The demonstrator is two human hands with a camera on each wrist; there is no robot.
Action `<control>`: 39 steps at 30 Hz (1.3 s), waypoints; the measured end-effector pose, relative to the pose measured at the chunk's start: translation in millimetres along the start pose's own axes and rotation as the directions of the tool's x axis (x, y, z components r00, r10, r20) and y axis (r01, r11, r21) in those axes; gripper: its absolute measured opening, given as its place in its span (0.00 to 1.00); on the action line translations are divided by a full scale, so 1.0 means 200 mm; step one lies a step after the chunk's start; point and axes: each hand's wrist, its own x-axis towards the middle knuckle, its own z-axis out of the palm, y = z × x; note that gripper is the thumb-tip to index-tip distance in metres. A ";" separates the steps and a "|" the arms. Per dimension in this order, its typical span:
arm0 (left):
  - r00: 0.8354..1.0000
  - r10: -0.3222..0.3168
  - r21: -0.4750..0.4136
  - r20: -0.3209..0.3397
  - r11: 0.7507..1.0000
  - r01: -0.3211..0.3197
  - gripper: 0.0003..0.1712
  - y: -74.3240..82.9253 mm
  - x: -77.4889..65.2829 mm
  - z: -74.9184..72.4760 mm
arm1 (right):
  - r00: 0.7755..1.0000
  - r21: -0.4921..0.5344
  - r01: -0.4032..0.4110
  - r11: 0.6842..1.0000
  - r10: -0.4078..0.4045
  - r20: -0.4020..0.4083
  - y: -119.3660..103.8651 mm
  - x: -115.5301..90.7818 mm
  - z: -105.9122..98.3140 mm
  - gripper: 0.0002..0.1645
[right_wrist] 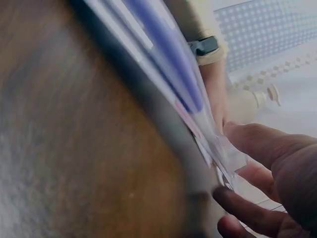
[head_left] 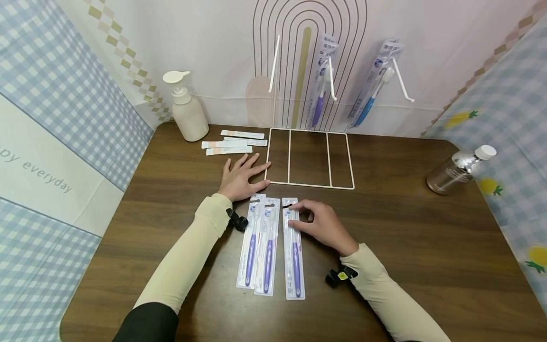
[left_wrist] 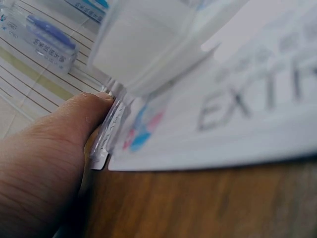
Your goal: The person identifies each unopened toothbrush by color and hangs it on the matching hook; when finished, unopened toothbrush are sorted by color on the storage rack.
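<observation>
My right hand (head_left: 322, 223) pinches the upper part of a packaged purple toothbrush (head_left: 296, 266). In the right wrist view its thumb and fingers are at the clear end of the toothbrush pack (right_wrist: 173, 64). Just left of it lie two more purple toothbrush packs, one in the middle (head_left: 268, 266) and one at the left (head_left: 249, 261), their edges overlapping. My left hand (head_left: 241, 180) rests on the table with fingers spread, beside the lower left corner of a white wire rack (head_left: 307, 184). Its thumb is close to the top of the left pack.
White hooks rise behind the rack; a purple toothbrush pack (head_left: 318, 95) and a blue one (head_left: 367, 102) hang there, while the left hook (head_left: 274, 64) is bare. Several paper sticks (head_left: 228, 150) and a pump bottle (head_left: 190, 116) stand left; a silver bottle (head_left: 455, 173) stands right.
</observation>
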 end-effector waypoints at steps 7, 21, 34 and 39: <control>1.000 0.005 0.002 -0.004 1.000 -0.005 0.38 0.01 0.00 0.00 | 1.000 0.053 0.015 0.999 -0.014 -0.011 -0.08 -0.02 -0.09 0.20; 1.000 0.013 -0.011 -0.007 1.000 -0.013 0.38 -0.01 0.00 0.00 | 0.822 -0.135 0.348 0.928 -0.372 -0.432 -0.34 0.15 -0.53 0.26; 1.000 0.012 -0.011 -0.002 1.000 -0.012 0.39 0.00 -0.01 0.00 | 0.749 -0.113 0.307 0.945 -0.313 -0.584 -0.42 0.34 -0.66 0.24; 1.000 0.012 -0.023 -0.003 1.000 -0.012 0.38 -0.01 0.00 0.00 | 0.762 -0.084 0.287 0.954 -0.281 -0.583 -0.38 0.43 -0.66 0.24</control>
